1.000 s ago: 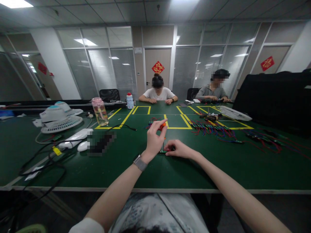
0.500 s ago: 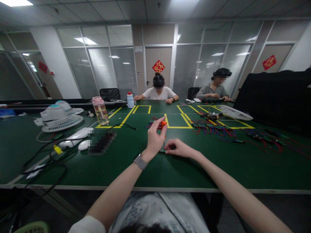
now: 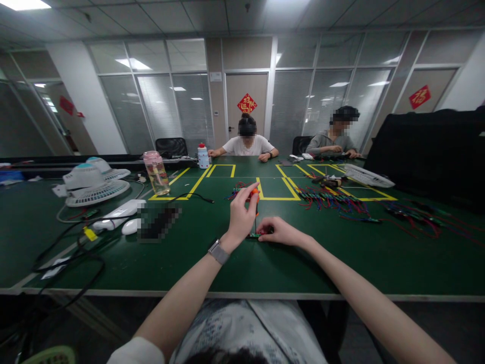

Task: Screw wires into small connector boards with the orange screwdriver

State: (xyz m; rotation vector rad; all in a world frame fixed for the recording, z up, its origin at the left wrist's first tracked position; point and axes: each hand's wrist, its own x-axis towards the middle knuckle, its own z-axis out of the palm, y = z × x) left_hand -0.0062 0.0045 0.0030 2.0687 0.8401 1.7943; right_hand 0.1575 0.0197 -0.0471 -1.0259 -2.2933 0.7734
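My left hand (image 3: pixel 243 211) is closed around the orange handle of a screwdriver (image 3: pixel 256 193). The tool stands upright, its thin dark shaft pointing down to a small green circuit board (image 3: pixel 253 235) on the table. Whether the tip sits in a screw is too small to see. My right hand (image 3: pixel 281 231) pinches the right end of that board, with a bit of red showing between the fingers. Behind my left hand lies a small bunch of red and blue wires (image 3: pixel 238 190), partly hidden.
Wired circuit boards (image 3: pixel 333 198) lie in a row at right, with another wire pile (image 3: pixel 417 217) farther right. At left are a white fan (image 3: pixel 94 187), a pink-lidded bottle (image 3: pixel 156 173), a white mouse (image 3: pixel 131 227) and black cables. Two people (image 3: pixel 248 146) sit across the green table (image 3: pixel 182 268).
The fingers of my left hand have shifted slightly around the orange handle. My right hand and the board stay in place.
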